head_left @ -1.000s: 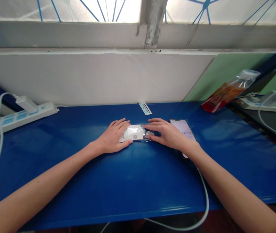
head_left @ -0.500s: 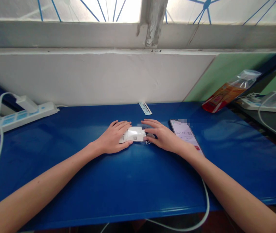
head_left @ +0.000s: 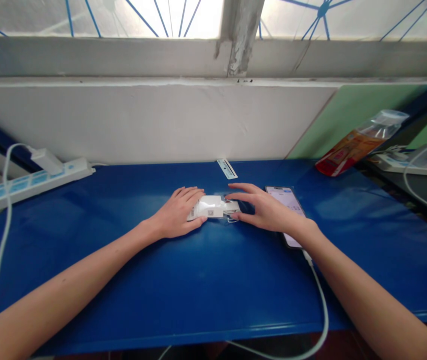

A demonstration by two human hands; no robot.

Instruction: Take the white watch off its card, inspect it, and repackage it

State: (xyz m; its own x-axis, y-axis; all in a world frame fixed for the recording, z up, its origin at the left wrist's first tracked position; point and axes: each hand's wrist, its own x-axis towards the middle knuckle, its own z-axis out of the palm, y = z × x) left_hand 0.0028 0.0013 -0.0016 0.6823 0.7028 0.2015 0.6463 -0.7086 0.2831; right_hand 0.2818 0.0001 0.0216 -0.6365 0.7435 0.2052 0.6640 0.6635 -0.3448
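Note:
A small white packet in clear plastic [head_left: 211, 206] lies flat on the blue table [head_left: 198, 290], with a printed square code on it. My left hand [head_left: 177, 212] rests over its left end, thumb along the near edge and fingers along the far side, gripping it. At the packet's right end, my right hand [head_left: 260, 207] has its fingers spread and curved, with the fingertips at the clear plastic and a small light piece there. Whether those fingertips pinch the plastic is hard to see. A phone [head_left: 292, 241] lies partly beneath my right wrist.
A white power strip [head_left: 36, 185] with a plugged-in charger stands at the left. A small card [head_left: 227, 169] lies near the wall. A bottle with red-orange liquid [head_left: 348, 150] leans at the back right. A white cable [head_left: 324, 305] runs from the phone over the front edge.
My right hand has shifted slightly right, away from my left hand, uncovering more of the packet's right end. The view has shifted a little. My left hand stays on the packet.

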